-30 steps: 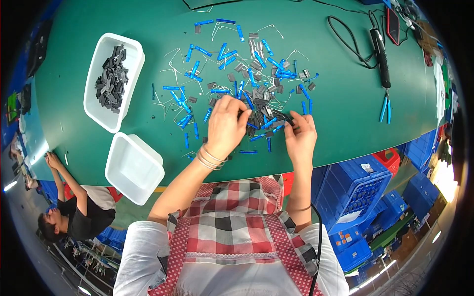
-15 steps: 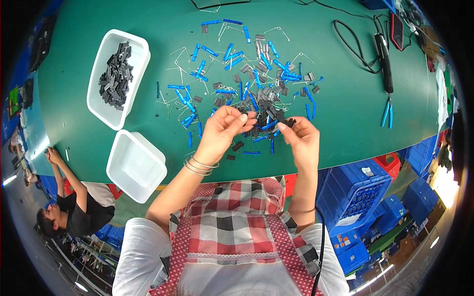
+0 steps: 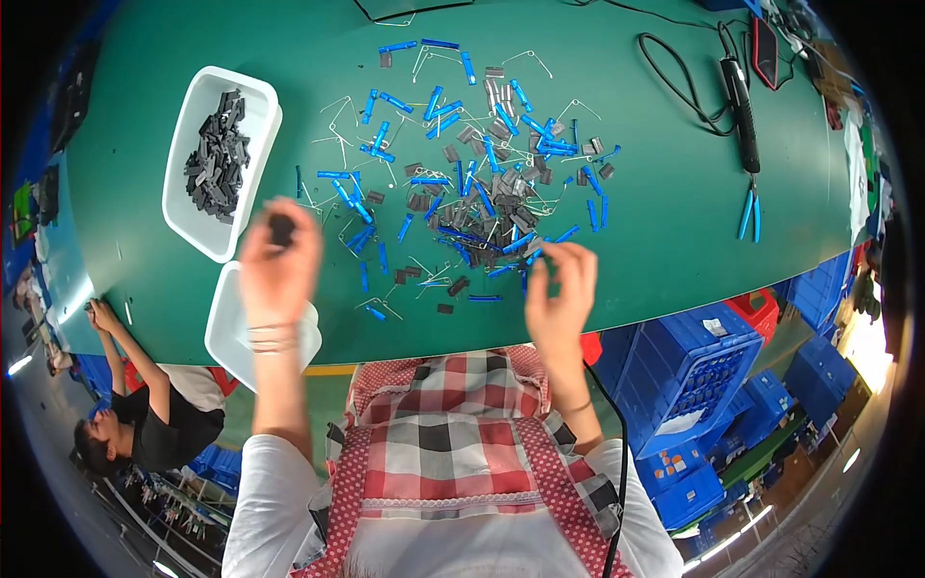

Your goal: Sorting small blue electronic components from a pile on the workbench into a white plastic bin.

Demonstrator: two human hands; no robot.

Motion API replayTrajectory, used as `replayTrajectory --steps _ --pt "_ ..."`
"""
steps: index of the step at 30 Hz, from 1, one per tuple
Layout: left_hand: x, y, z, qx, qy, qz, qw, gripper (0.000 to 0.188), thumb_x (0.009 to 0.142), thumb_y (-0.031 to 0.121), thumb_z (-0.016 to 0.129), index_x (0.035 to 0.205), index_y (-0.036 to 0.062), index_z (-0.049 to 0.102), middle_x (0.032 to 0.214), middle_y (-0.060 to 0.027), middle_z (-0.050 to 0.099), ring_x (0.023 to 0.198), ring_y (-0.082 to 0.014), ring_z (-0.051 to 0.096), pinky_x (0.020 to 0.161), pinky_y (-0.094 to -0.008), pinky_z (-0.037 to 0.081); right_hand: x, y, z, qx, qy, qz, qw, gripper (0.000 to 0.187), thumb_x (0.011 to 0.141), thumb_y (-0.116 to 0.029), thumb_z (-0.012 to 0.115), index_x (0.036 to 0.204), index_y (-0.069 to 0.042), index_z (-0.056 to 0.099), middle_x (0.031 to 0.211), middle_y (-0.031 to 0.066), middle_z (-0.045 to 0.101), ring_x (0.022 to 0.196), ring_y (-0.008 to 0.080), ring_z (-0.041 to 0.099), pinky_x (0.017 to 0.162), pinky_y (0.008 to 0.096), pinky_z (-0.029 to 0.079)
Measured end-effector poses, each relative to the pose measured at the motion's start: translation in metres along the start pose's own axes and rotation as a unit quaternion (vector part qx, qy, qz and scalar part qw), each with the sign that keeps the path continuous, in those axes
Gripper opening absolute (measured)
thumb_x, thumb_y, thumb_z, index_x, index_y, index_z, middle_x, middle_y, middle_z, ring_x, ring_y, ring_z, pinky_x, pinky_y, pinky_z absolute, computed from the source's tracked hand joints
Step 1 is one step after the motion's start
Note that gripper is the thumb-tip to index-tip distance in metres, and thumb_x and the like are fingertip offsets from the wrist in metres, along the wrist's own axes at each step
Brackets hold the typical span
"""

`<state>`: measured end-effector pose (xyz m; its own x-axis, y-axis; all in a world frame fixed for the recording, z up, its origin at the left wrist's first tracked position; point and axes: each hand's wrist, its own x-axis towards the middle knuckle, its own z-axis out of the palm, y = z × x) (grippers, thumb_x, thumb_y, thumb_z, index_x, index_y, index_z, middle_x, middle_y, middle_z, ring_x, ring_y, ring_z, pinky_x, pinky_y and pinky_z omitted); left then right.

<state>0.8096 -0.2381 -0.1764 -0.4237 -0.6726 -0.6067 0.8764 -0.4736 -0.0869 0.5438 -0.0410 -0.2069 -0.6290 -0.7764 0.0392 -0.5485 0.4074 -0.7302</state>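
My left hand, blurred by motion, is closed around small black plastic pieces. It hovers over the far edge of the smaller white tub, just right of the larger white tub. My right hand is at the near right edge of the pile, its thumb and curled forefinger slightly apart with nothing plainly between them. The pile mixes black and grey clips, blue cylindrical parts and bent wire springs. Similar black pieces fill part of the larger tub.
Toward the right lie a black corded tool, blue-handled pliers and a red-edged device. Blue crates and a red stool stand beyond the table's near right edge. Another person works at the left.
My left hand has moved left from the pile to the tubs with black pieces. My right hand, earlier holding black pieces, has shifted slightly left and down and no longer shows them.
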Motion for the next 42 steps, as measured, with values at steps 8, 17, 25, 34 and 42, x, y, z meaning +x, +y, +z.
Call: replayTrajectory --steps 8,17,25,34,42 --pt "0.01 0.106 0.036 0.817 0.143 0.546 0.118 0.052 0.096 0.031 0.063 0.132 -0.0039 0.053 0.146 -0.0249 0.043 0.136 -0.0368 0.04 0.113 -0.0439 0.03 0.009 0.046 -0.024 -0.148 -0.082 0.003 0.986 0.017 0.077 -0.002 0.072 0.092 -0.003 0.063 0.104 0.013 0.056 0.098 0.0331 0.053 0.086 0.0422 0.042" --pt "0.014 -0.071 -0.009 0.884 -0.136 0.294 0.338 0.02 0.085 0.004 0.068 0.105 0.0041 0.068 0.115 -0.0133 0.066 0.111 -0.0292 0.063 0.096 -0.0387 0.048 -0.005 0.033 -0.017 -0.186 -0.024 -0.003 0.982 0.023 0.078 0.002 0.071 0.097 0.002 0.06 0.104 0.0169 0.056 0.081 0.0297 0.061 0.071 0.0379 0.05" --pt "0.024 -0.164 -0.05 0.863 -0.324 0.197 0.335 0.015 0.078 0.007 0.073 0.091 0.0032 0.068 0.09 -0.0091 0.055 0.088 -0.0283 0.056 0.078 -0.0394 0.048 0.002 0.022 -0.006 0.092 -0.033 0.164 0.982 0.031 0.081 0.003 0.069 0.111 0.002 0.062 0.079 0.0113 0.057 0.061 0.0252 0.058 0.057 0.0344 0.05" --pt "0.047 -0.18 -0.035 0.868 -0.279 0.281 0.3 0.025 0.076 0.004 0.073 0.1 0.005 0.068 0.093 -0.0087 0.053 0.088 -0.0282 0.053 0.076 -0.0388 0.047 0.024 0.023 0.014 0.046 -0.065 0.109 0.991 0.012 0.083 0.0 0.071 0.091 0.002 0.062 0.083 0.0115 0.055 0.057 0.0204 0.056 0.053 0.0335 0.047" --pt "0.073 -0.192 -0.034 0.903 -0.3 0.255 0.172 0.016 0.075 0.006 0.073 0.09 0.0055 0.068 0.096 -0.0074 0.053 0.093 -0.0273 0.052 0.081 -0.0384 0.045 0.018 0.035 0.005 0.174 0.009 0.202 0.964 0.011 0.091 -0.004 0.069 0.094 -0.001 0.06 0.076 0.0003 0.062 0.064 0.004 0.055 0.054 0.0192 0.041"
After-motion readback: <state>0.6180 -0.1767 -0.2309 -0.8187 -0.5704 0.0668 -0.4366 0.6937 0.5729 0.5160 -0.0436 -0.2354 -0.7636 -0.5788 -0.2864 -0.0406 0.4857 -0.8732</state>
